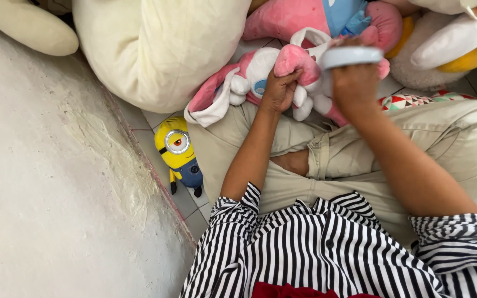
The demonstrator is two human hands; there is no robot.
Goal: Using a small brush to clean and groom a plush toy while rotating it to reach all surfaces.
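Note:
A pink and white plush rabbit (249, 77) lies across my lap. My left hand (279, 91) grips it by a pink limb near its middle. My right hand (354, 83) is closed around a light blue-grey brush (351, 56), held against the toy's pink side. My beige trousers (360, 149) are under the toy.
A small yellow one-eyed plush in blue overalls (179, 152) lies on the tiled floor by my left knee. A big cream plush (155, 44) sits behind it. More pink, white and yellow plush toys (443, 44) pile up at the top right. A rough white wall (45, 182) fills the left.

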